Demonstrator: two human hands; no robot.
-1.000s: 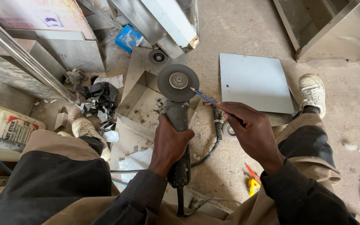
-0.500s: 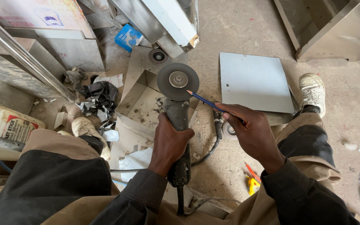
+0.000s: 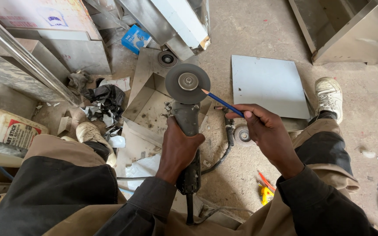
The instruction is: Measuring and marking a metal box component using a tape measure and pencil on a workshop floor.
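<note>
Far left on the concrete floor (image 3: 259, 26) lies a white sack with red and black print (image 3: 6, 130), and above it a long steel tube (image 3: 27, 59) slants past stacked metal sheets. A little further over, a black plastic bag (image 3: 106, 97) sits crumpled among paper scraps, next to a pale shoe (image 3: 88, 132), with a small blue box (image 3: 136, 39) up near the top. In the middle, the left hand (image 3: 179, 148) has its grip wrapped tight round the body of a dark angle grinder (image 3: 188, 126), disc (image 3: 187, 83) facing up over a folded sheet-metal tray (image 3: 147, 98). The grinder's cord (image 3: 224, 153) loops away to the right. The right hand (image 3: 265, 133) pinches a blue pencil (image 3: 222, 102) between thumb and fingers, its tip touching the disc's right edge. Just below that hand a spare disc (image 3: 243, 134) lies flat. Beyond it rests a grey square panel (image 3: 267, 85), a second shoe (image 3: 329, 97) at its right edge, and a yellow and red tool (image 3: 265, 189) sits near the right knee.
</note>
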